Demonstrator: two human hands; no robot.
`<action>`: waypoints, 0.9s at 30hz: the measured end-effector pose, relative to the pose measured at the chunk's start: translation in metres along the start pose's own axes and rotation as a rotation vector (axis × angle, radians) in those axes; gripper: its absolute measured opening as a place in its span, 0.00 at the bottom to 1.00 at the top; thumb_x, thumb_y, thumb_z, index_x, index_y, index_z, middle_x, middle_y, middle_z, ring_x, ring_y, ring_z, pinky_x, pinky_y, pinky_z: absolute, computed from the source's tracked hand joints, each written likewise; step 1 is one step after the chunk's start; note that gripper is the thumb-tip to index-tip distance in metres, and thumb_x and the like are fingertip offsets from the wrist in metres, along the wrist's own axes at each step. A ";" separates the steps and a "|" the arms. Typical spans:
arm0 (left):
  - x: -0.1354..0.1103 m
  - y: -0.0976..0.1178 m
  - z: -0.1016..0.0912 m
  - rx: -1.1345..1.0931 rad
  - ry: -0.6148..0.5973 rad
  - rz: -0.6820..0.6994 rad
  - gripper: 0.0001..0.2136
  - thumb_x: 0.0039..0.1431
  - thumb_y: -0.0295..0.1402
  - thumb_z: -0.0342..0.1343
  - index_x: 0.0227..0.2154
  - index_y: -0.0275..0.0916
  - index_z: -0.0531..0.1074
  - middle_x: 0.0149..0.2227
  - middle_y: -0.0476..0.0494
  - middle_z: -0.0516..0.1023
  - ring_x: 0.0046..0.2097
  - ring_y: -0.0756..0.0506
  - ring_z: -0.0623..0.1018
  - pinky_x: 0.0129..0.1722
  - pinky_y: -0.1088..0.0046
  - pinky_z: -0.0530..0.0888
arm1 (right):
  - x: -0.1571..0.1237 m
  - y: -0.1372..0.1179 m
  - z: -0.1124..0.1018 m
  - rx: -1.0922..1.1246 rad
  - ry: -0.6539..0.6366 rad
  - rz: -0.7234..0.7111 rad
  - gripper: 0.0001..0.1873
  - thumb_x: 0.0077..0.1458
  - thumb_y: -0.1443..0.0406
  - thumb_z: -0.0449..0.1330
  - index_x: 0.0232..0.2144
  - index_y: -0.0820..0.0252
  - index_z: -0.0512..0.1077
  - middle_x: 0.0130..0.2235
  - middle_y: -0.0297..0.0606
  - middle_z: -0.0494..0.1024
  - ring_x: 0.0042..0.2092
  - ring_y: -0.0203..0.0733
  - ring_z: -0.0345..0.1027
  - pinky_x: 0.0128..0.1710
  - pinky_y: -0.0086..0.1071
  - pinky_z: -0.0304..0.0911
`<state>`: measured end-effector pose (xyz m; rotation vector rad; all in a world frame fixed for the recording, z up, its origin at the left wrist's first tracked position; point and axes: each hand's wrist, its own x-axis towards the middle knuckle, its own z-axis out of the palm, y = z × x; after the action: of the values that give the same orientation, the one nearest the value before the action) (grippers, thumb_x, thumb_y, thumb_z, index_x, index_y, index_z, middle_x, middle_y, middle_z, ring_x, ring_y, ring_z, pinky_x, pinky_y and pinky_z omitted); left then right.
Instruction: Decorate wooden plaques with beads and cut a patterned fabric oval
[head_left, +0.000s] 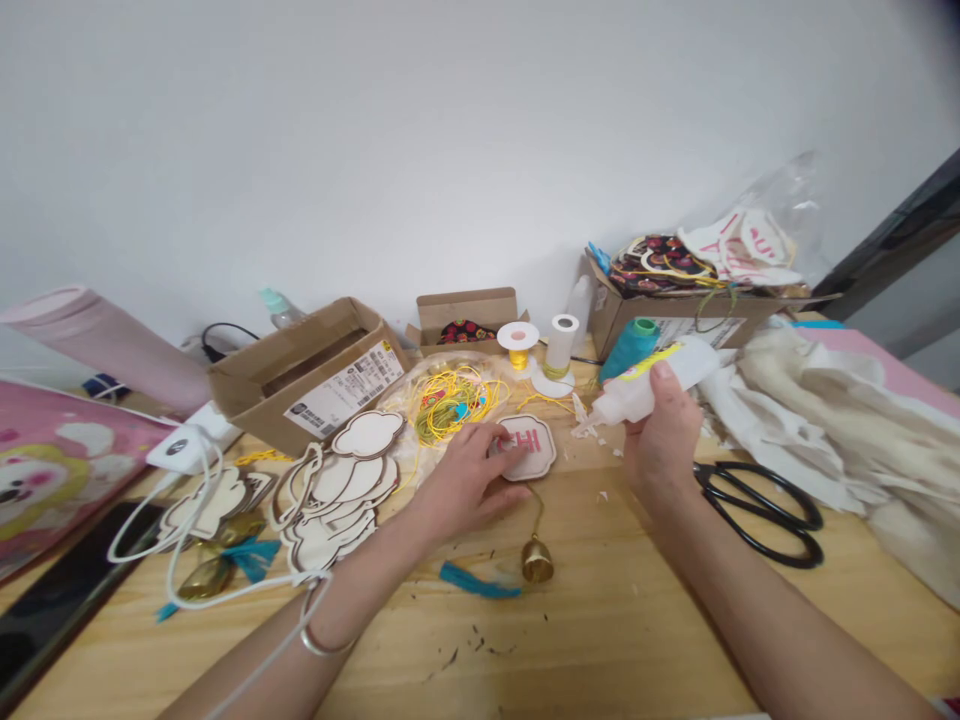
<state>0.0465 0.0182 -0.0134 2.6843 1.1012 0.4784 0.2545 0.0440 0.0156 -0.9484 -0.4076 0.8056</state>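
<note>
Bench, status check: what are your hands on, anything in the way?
Left hand on cloud-shaped wooden plaque, red marking. Right hand gripping white squeeze bottle, nozzle pointing left. Brass bell on cord below plaque, nothing blocking.

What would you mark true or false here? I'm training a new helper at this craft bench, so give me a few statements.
1. The right hand holds a white squeeze bottle with a yellow label. True.
2. The left hand rests on a wooden tag with red marks. True.
3. The left hand grips the black-handled scissors. False: the scissors lie on the wooden table, beside white cloth.
4. The brass bell sits inside a cardboard box. False: it lies on the table below the tag, joined to it by a thin cord.
5. Yellow cord lies on clear plastic. True.
</note>
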 end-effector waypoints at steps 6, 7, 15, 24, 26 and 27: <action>0.001 0.001 -0.001 0.014 0.009 -0.001 0.19 0.59 0.42 0.52 0.50 0.40 0.71 0.48 0.34 0.66 0.50 0.38 0.66 0.50 0.56 0.67 | 0.001 0.001 -0.001 -0.011 -0.014 -0.022 0.21 0.36 0.52 0.66 0.28 0.61 0.69 0.25 0.30 0.73 0.24 0.36 0.67 0.25 0.32 0.67; 0.001 0.001 0.000 0.015 0.011 -0.001 0.19 0.59 0.42 0.52 0.50 0.40 0.71 0.48 0.34 0.67 0.50 0.38 0.66 0.50 0.56 0.67 | 0.001 0.002 -0.001 -0.010 -0.016 -0.020 0.21 0.36 0.52 0.66 0.28 0.61 0.69 0.25 0.30 0.73 0.24 0.36 0.67 0.25 0.33 0.68; 0.000 0.005 -0.005 -0.028 0.160 0.016 0.16 0.58 0.40 0.54 0.48 0.40 0.71 0.46 0.36 0.70 0.47 0.40 0.70 0.47 0.58 0.69 | -0.001 0.000 -0.001 0.004 -0.005 -0.006 0.23 0.35 0.51 0.66 0.28 0.62 0.69 0.25 0.30 0.72 0.24 0.36 0.67 0.29 0.36 0.69; 0.010 -0.027 -0.054 -0.068 0.405 -0.295 0.09 0.59 0.36 0.49 0.35 0.39 0.73 0.37 0.44 0.76 0.39 0.45 0.74 0.41 0.66 0.71 | 0.000 0.005 -0.006 0.018 -0.019 -0.001 0.20 0.39 0.53 0.66 0.29 0.62 0.71 0.26 0.30 0.74 0.26 0.35 0.69 0.25 0.28 0.67; 0.016 -0.048 -0.058 -0.064 0.250 -0.347 0.10 0.59 0.36 0.49 0.35 0.39 0.74 0.36 0.44 0.77 0.37 0.46 0.75 0.39 0.68 0.71 | -0.001 0.005 -0.005 0.023 -0.026 -0.010 0.19 0.39 0.54 0.66 0.29 0.62 0.71 0.25 0.29 0.74 0.25 0.33 0.68 0.24 0.27 0.67; 0.020 -0.058 -0.058 -0.050 0.171 -0.340 0.10 0.59 0.35 0.49 0.34 0.39 0.75 0.36 0.44 0.78 0.37 0.46 0.75 0.38 0.69 0.71 | -0.001 0.005 -0.005 0.021 -0.033 -0.015 0.18 0.40 0.55 0.66 0.29 0.62 0.70 0.25 0.28 0.74 0.25 0.33 0.68 0.24 0.27 0.67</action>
<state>0.0016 0.0765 0.0268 2.3786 1.5332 0.6690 0.2543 0.0420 0.0088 -0.9121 -0.4336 0.8112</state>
